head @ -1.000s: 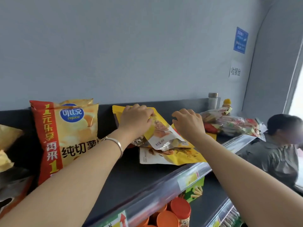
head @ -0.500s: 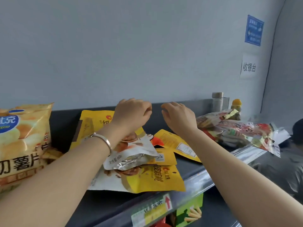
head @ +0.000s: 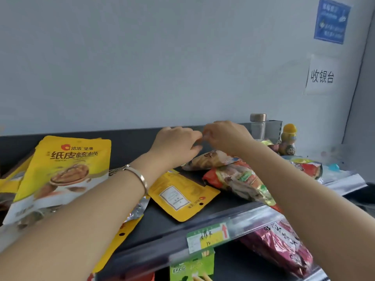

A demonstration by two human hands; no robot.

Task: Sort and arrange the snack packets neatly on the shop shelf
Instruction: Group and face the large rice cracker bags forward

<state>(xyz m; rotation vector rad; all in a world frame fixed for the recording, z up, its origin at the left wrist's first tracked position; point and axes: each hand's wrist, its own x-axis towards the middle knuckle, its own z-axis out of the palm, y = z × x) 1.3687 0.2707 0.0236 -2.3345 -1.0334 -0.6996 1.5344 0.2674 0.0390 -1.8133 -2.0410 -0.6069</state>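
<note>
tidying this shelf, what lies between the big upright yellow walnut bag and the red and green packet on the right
In the head view, a small yellow pouch lies flat, back side up, on the dark shelf, with the left forearm crossing above.

I see a dark shelf (head: 205,220) carrying a yellow walnut packet (head: 67,171) at left, a small yellow packet (head: 182,196) flat mid-shelf, red-green packets (head: 241,183) at right, and a small bottle (head: 288,142) at the back.

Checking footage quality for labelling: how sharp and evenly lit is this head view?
Head view: soft, even light, no harsh shadows; fingertips of left hand and right hand smear with motion blur; walnut packet print reads clearly; shelf edge bows from wide-angle distortion.
</note>
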